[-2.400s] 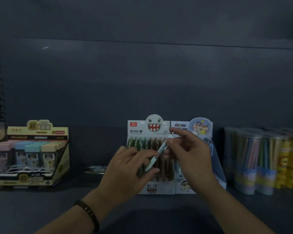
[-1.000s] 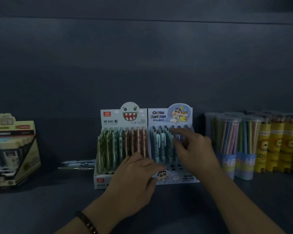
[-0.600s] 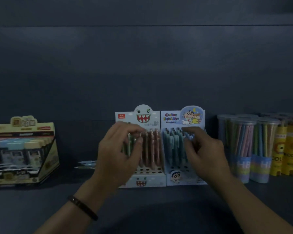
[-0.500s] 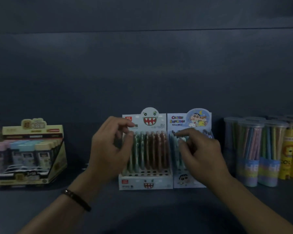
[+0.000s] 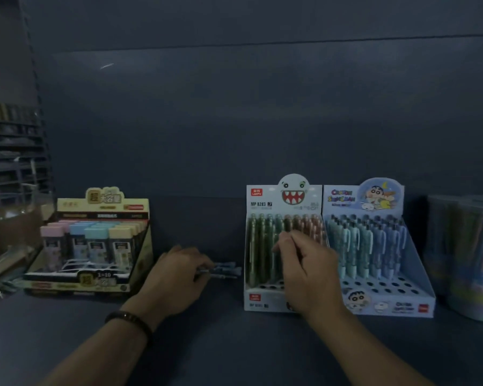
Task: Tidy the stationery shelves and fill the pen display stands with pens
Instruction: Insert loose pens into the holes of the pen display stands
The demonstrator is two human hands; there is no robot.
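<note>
Two pen display stands sit side by side on the dark shelf. The monster-face stand [image 5: 262, 300] holds green and brown pens [image 5: 258, 246]; the cartoon-boy stand [image 5: 388, 303] holds blue pens [image 5: 368, 246] and has bare holes in its front rows. My right hand [image 5: 308, 270] is in front of the monster-face stand, thumb and fingertips bunched on a pen in its middle rows. My left hand [image 5: 176, 277] lies low on the shelf left of the stands, its fingers curled on the near ends of a few loose blue pens [image 5: 226, 270].
A yellow display box [image 5: 101, 282] of pastel-capped cases stands at the left. Clear tubs of coloured pencils [image 5: 469, 252] stand at the far right, blurred. A clear container [image 5: 9, 235] is at the left edge. The shelf's back panel [image 5: 234, 121] rises behind.
My left hand left the monster-face stand, dropping left to the loose pens on the shelf. My right hand shifted from the blue pens to the monster-face stand. The view panned left.
</note>
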